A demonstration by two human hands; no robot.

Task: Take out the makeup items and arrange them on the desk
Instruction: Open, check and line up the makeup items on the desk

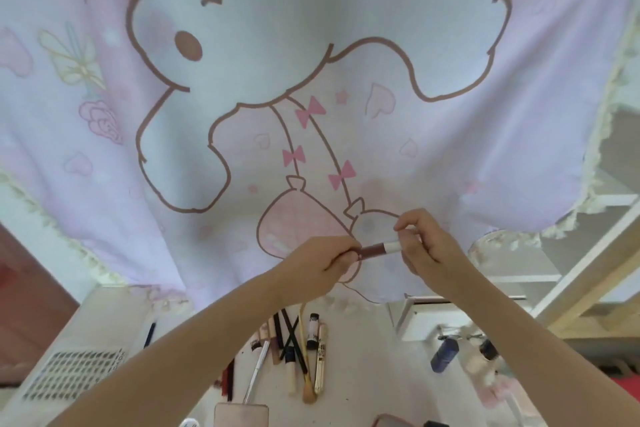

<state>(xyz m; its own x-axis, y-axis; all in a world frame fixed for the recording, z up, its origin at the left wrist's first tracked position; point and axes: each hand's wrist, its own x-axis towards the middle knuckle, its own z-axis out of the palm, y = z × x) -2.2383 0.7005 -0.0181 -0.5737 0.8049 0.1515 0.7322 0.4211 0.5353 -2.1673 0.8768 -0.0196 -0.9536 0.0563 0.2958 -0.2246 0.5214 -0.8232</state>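
While both arms reach forward above the bench [374, 374], the left hand [325, 262] pinches the dark reddish end of a lip gloss tube [375, 249], and the right hand [426, 253] grips its white cap end with curled fingers. The tube lies level between the two hands, raised in front of a pink cartoon curtain [311, 80]. Below, on the bench, a row of pencils and brushes [294, 350] lies side by side, with a blue bottle [444, 355] to the right.
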